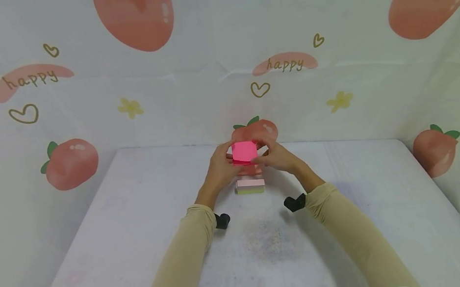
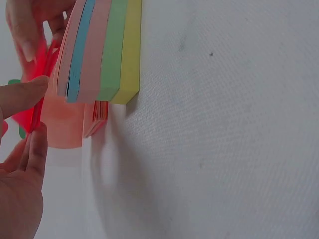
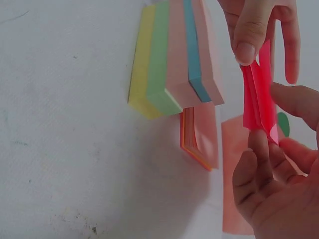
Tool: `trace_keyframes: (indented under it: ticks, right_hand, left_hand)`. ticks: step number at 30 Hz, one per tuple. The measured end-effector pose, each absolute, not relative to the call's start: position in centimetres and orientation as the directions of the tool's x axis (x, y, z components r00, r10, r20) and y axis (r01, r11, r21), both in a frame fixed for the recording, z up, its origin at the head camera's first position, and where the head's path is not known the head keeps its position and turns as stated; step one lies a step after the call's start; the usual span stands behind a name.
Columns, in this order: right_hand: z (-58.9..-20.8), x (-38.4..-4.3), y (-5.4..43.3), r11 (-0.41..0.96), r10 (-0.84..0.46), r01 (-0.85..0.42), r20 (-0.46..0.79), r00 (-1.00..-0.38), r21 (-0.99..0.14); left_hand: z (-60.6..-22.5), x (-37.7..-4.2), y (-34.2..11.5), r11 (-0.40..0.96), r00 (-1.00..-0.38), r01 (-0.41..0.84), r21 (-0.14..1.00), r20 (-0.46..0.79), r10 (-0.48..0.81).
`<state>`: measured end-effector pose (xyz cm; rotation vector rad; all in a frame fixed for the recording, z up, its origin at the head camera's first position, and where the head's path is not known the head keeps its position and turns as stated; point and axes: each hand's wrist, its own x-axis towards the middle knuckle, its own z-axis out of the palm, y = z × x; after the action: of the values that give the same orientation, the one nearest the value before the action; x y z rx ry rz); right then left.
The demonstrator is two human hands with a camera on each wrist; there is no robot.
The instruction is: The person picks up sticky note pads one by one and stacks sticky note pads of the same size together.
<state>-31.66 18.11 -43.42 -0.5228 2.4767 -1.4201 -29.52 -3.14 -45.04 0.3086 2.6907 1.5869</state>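
Note:
Above the far part of the table, both hands hold a bright pink pad of sticky notes (image 1: pixel 244 152) between them. The left hand (image 1: pixel 221 165) pinches its left side with thumb and fingers. From the right, the right hand (image 1: pixel 278 157) pinches the opposite side. In the right wrist view the pad's red-pink sheets (image 3: pixel 258 94) stand slightly apart. Just nearer than the hands sits a stack of paper pads (image 2: pixel 94 55), layered yellow, green, pink, blue and pink. Beyond it is a smaller bundle of red-orange paper (image 3: pixel 192 134), partly hidden by the stack.
The white-covered table (image 1: pixel 153 199) meets a fruit-printed cloth backdrop (image 1: pixel 186 90) just behind the hands. Black wrist-worn pieces (image 1: pixel 223 221) stick out inward from the beige sleeves (image 1: pixel 173 271). A dark smudge (image 1: pixel 266 239) marks the tabletop between the forearms.

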Motion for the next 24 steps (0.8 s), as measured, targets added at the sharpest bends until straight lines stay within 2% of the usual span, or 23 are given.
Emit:
trace_keyframes:
  ticks: [4, 13, 18, 24]
  right_hand:
    - [-43.6, -31.8, 18.1, 0.495, -0.463, -0.304, 0.049, -0.885, -0.814]
    - [-43.8, -31.8, 17.7, 0.575, -0.464, -0.363, 0.073, -0.883, -0.734]
    - [-44.2, -31.9, 17.9, 0.635, -0.442, -0.326, 0.016, -0.897, -0.701]
    - [-44.4, -31.7, 18.0, 0.709, -0.375, -0.234, -0.076, -0.924, -0.665]
  left_hand:
    - [-45.0, -29.6, -3.4, 0.45, -0.985, 0.132, 0.883, 0.065, 0.161]
    - [-45.2, -29.9, -3.7, 0.427, -0.986, 0.1, 0.899, 0.031, 0.165]
    - [-45.6, -30.2, -3.8, 0.46, -0.984, 0.104, 0.882, 0.025, 0.175]
    - [-46.1, -30.6, -3.9, 0.499, -0.983, 0.056, 0.865, -0.04, 0.179]
